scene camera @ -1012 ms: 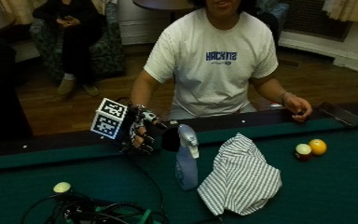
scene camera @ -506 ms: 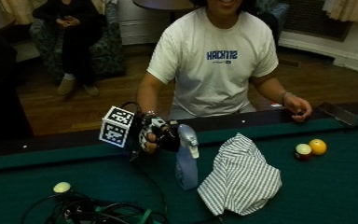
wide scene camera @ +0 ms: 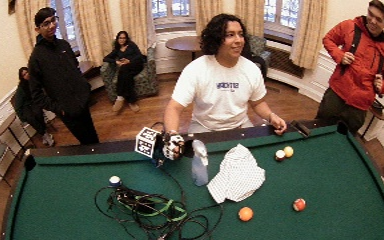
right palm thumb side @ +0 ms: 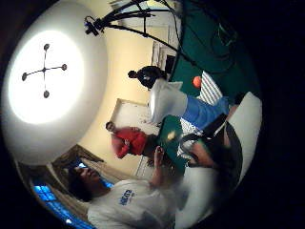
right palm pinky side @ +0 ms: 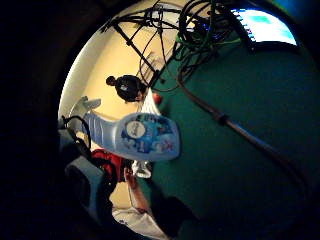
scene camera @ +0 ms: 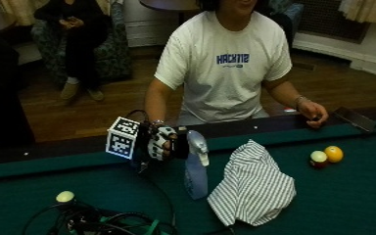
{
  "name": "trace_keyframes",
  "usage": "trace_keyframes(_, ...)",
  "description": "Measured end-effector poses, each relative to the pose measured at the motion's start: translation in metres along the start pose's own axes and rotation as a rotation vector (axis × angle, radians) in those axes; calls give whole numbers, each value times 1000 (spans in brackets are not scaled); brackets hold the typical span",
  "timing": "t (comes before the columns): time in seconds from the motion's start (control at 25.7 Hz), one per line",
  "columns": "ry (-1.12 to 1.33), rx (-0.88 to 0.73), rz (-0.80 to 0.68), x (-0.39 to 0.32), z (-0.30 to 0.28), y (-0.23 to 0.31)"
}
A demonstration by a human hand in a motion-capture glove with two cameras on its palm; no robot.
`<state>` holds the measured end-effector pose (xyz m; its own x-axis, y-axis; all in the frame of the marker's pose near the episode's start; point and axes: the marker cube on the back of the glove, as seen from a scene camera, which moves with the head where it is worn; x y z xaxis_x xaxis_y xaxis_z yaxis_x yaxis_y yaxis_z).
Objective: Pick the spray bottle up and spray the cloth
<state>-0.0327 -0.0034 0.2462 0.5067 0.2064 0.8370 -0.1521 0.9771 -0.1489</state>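
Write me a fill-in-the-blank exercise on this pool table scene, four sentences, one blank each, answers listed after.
1. The spray bottle stands upright on the green ____ table.
2. The gloved right hand is at the bottle's ____ end, by the trigger.
3. The cloth beside the bottle has a ____ pattern.
4. The person's bare hand rests on the table's ____, away from the bottle.

Missing words: pool; top; striped; rail
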Motion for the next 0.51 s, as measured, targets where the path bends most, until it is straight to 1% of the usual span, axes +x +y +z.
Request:
trace_keyframes(0.12,2,-30,-12,-1,0,6)
trace_keyframes(0.31,8,-2,-7,-7,-8,8)
trace_keyframes(0.51,70,-146,-7,-14,12,8)
